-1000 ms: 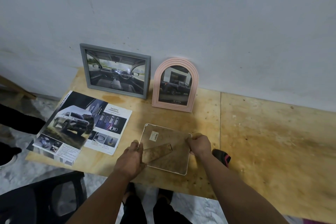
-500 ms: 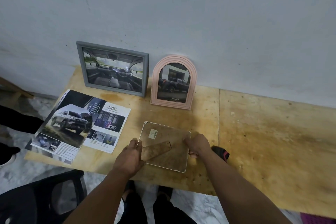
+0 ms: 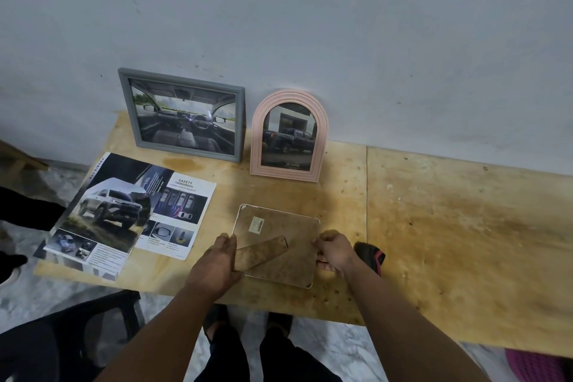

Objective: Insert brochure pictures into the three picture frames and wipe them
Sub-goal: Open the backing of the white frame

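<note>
Third frame point(image 3: 280, 246) lies face down on the plywood desk point(image 3: 449, 226), near its front edge; this frame is the landmark. Brown backing board up, thin white rim around it, small label near its far-left corner. A brown easel stand point(image 3: 262, 253) lies across the back, angled from near-left up toward centre.

Left hand point(image 3: 217, 263) at the frame's left edge, fingers curled over the near end of the stand and the frame edge, gripping there. Right hand point(image 3: 333, 250) at the frame's right edge, fingers curled round that edge, pinching it. Both forearms bare.

Beyond the frame, against the wall point(image 3: 310, 25): pink arched frame point(image 3: 290, 135) straight behind it, upright, holding a dark pickup-truck picture. Grey rectangular frame point(image 3: 183, 116) behind and to the left, upright, just beside the pink one, holding a car-interior picture.

Left of the frame: open brochure point(image 3: 124, 211) flat on the desk, SUV photo on the left page, "SAFETY" heading on the right page; its left part overhangs the desk edge. It lies apart from the face-down frame.

Just right of the frame, behind the right wrist: a dark object with a red-pink strip point(image 3: 370, 254), mostly hidden, cannot tell what it is.

Near side of the frame, below the desk edge: the person's dark trousers and a dark chair point(image 3: 62, 338) at lower left.
</note>
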